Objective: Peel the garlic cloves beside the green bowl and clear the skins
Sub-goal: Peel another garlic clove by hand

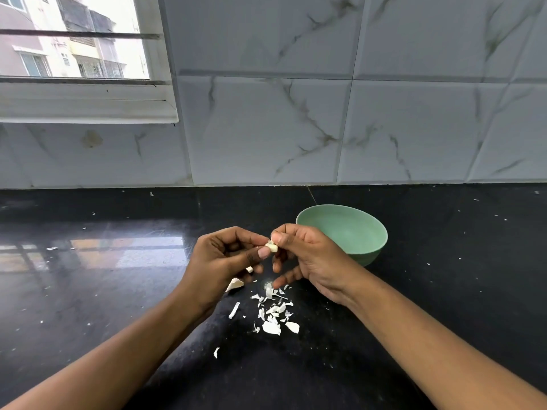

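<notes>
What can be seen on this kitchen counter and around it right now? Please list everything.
counter: one, glossy black, across the lower half
wall tiles: several, white with grey veins, behind the counter
window: one, white frame, upper left
green bowl: one, mint green, on the counter right of centre
garlic clove: one, pale cream, raised above the counter just left of the bowl
garlic skins: many flakes, white, scattered on the counter below the clove
whitish piece: one, off-white, on the counter left of the skins; clove or skin, cannot tell
left hand: one, pinches the clove from the left
right hand: one, pinches the clove from the right
</notes>
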